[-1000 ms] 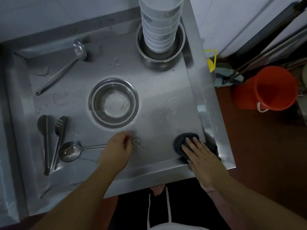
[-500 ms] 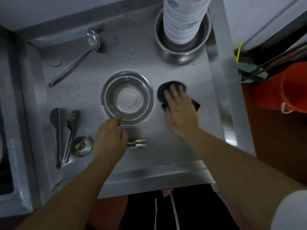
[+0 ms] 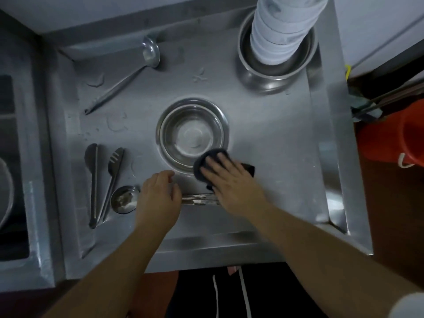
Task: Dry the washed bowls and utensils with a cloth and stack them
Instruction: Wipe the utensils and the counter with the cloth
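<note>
Pressing flat under the right hand point(image 3: 231, 180), dark crumpled cloth point(image 3: 204, 162) overlaps bowl point(image 3: 191, 134).

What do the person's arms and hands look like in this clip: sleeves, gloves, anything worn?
Both hands, left hand and right hand, are bare: no gloves, rings or watch visible. Both forearms are uncovered. A white short sleeve edge shows on the right arm at the frame's lower right corner.

A working kitchen's wash-up corner: a steel bench point(image 3: 270, 138) with a raised rim, wet in patches, carries ladles point(image 3: 128, 76), tongs point(image 3: 101, 180) and a tall stack of white bowls point(image 3: 282, 31) (standing in a steel basin point(image 3: 277, 74)) at its far right corner; an orange bucket point(image 3: 394, 136) stands on the floor beyond the right edge.
</note>
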A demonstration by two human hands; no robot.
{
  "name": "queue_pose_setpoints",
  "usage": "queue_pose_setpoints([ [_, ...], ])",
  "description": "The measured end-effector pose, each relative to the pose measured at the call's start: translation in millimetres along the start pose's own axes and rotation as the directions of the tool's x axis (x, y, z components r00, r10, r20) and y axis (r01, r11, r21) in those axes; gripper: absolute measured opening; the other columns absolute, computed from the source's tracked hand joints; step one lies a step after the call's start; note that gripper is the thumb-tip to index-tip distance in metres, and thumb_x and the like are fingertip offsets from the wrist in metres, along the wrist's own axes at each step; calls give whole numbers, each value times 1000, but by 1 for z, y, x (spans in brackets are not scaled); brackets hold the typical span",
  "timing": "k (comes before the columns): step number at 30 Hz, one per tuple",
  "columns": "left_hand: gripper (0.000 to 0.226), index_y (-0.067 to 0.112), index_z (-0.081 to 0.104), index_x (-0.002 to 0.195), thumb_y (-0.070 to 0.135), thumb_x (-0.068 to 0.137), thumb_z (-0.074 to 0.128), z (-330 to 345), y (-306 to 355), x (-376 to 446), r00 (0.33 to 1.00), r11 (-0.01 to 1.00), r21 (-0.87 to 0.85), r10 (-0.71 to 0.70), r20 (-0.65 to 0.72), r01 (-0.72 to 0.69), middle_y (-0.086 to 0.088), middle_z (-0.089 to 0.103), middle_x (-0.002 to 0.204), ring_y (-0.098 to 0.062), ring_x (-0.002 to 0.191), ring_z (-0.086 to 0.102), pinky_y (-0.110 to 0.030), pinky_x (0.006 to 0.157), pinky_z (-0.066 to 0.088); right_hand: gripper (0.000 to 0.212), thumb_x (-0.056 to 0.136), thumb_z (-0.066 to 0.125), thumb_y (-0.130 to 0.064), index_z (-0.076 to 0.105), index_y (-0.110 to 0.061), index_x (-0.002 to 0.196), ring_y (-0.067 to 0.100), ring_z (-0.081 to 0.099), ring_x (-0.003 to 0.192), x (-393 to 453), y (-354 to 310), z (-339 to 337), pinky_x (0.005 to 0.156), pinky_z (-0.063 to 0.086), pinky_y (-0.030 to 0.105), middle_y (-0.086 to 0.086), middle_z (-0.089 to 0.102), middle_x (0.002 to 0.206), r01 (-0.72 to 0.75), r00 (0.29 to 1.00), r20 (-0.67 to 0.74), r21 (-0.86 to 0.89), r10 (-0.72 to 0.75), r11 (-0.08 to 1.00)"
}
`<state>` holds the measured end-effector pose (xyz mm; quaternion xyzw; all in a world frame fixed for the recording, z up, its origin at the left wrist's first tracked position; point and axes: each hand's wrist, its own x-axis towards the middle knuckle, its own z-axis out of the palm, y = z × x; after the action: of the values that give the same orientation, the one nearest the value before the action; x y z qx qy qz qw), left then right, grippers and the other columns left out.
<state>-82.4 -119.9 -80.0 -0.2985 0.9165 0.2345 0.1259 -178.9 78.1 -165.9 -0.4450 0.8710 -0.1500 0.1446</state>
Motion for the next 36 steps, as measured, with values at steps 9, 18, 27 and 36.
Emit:
queue_pose_setpoints([
  [9, 31, 13, 62, 130, 19, 99, 61, -2, 0, 12, 1000, 1000, -26, 1, -1, -1, -4, 68, 114, -27, 109, 61, -47, 96, 52, 56, 104, 43, -27, 46, -4, 156, 48, 31, 153, -24, 105, -40, 119, 35, 62, 23, 38, 165, -395, 897, -224, -18, 381, 919],
  [18, 29, 16, 62, 129, 23, 101, 60, 0, 12, 23, 1000, 999, -51, -7, 0, 7, 3, 66, 116, -20, 112, 58, -39, 95, 47, 58, 103, 46, -28, 41, -11, 159, 42, 25, 157, 72, 118, -62, 124, 29, 55, 17, 33, 169, -592, 757, -267, 109, 597, 799],
  [27, 30, 15, 63, 130, 24, 101, 60, -9, 15, 25, 1000, 1000, -8, 19, 24, -19, -3, 68, 117, -25, 110, 60, -44, 96, 51, 57, 105, 46, -28, 43, -10, 158, 44, 29, 155, 46, 144, -70, 127, 25, 55, 19, 36, 167, -621, 724, -291, 119, 625, 775],
  [36, 25, 18, 64, 124, 20, 99, 64, -20, 6, 27, 999, 998, -56, -10, -48, 7, 0, 68, 112, -24, 106, 61, -44, 92, 53, 56, 110, 45, -31, 35, -17, 163, 36, 21, 160, 117, 78, -47, 127, 27, 52, 11, 28, 172, -335, 930, -156, 20, 334, 942],
])
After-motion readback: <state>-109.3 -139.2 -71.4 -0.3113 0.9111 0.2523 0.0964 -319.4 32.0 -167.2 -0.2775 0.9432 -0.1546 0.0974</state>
